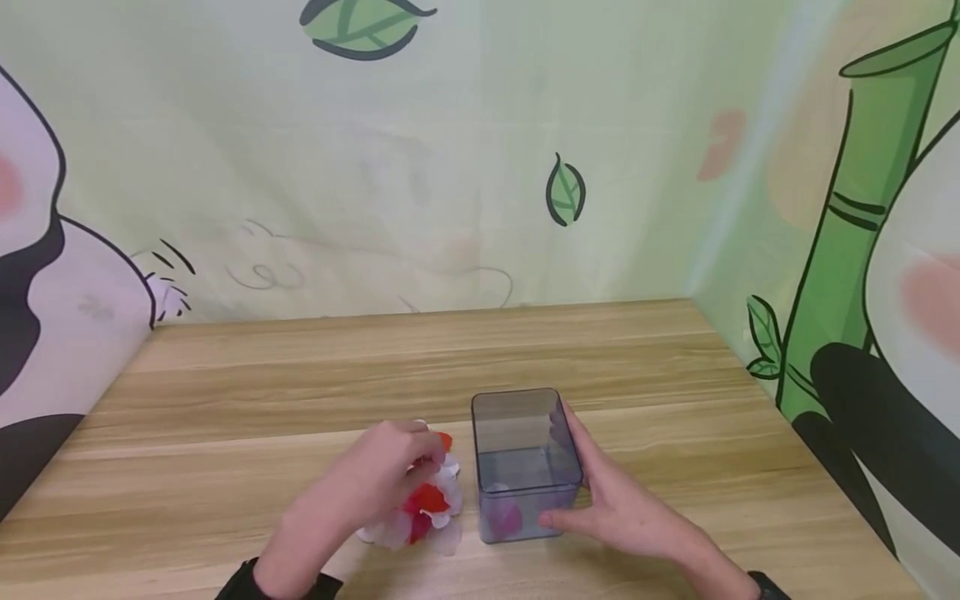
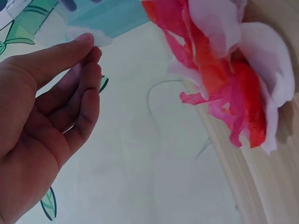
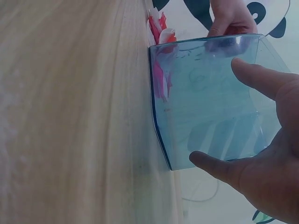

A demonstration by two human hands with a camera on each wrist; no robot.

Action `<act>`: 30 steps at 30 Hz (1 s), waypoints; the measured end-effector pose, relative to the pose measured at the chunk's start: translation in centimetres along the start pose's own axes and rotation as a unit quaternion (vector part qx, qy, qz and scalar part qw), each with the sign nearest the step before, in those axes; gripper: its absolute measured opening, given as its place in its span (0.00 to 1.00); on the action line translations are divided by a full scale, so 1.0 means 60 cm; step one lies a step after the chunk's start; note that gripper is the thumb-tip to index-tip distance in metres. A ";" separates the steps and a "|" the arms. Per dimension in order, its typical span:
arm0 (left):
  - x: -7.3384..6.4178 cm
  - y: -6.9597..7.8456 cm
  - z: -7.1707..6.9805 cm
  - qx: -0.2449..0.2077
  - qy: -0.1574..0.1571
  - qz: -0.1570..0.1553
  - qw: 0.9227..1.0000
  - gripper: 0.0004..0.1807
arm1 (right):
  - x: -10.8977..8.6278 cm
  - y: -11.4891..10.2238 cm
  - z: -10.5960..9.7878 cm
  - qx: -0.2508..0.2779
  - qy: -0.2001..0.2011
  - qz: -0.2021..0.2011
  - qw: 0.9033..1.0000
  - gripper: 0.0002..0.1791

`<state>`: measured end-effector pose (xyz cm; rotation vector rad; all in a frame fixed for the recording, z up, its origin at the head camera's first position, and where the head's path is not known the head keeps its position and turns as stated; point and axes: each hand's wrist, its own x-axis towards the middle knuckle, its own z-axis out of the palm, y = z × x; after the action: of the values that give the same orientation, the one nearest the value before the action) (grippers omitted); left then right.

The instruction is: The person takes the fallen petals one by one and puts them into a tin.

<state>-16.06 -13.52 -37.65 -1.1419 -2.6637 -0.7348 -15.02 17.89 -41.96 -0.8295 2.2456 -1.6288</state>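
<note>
In the left wrist view, my left hand [image 2: 56, 93] pinches a thin white petal [image 2: 100, 37] between thumb and fingertips. That hand is over a small pile of red, pink and white petals [image 1: 429, 500] on the table, left of a clear bluish-grey plastic box [image 1: 528, 500]. The box is upright with its top uncovered. A pinkish-purple patch shows through its lower front wall. My right hand [image 1: 618, 504] holds the box from the right, thumb at the front and fingers along the side; the right wrist view shows thumb and finger spanning the box wall.
Wood-grain table [image 1: 300, 375] lies under everything. A printed backdrop [image 1: 420, 192] with leaves, bamboo and panda shapes rises behind the table and along both sides.
</note>
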 end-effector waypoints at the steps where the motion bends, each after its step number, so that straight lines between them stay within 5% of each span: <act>1: 0.001 0.000 -0.001 0.003 0.015 0.007 1.000 0.12 | 0.000 0.000 0.000 0.000 0.000 0.000 1.000 0.70; 6: 0.007 0.003 -0.006 0.020 0.091 0.032 0.995 0.12 | 0.002 -0.001 0.000 -0.003 0.000 0.000 1.000 0.69; 13: 0.018 0.019 -0.009 0.038 0.168 0.028 0.985 0.12 | 0.001 -0.002 -0.001 -0.001 -0.002 0.001 1.000 0.69; 17: 0.025 0.030 -0.006 0.035 0.217 0.068 0.973 0.14 | 0.001 -0.003 0.000 0.002 -0.005 -0.004 1.000 0.69; 21: 0.032 0.042 -0.002 0.017 0.232 0.108 0.967 0.14 | 0.001 -0.004 0.000 0.001 -0.005 -0.009 1.000 0.69; 30: 0.043 0.057 0.008 0.003 0.221 0.135 0.966 0.13 | 0.000 -0.004 0.000 0.005 -0.006 -0.004 1.000 0.68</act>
<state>-15.40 -9.61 -35.90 -1.1473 -2.0950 -0.8160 -14.94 17.85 -41.77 -0.8451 2.2282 -1.6327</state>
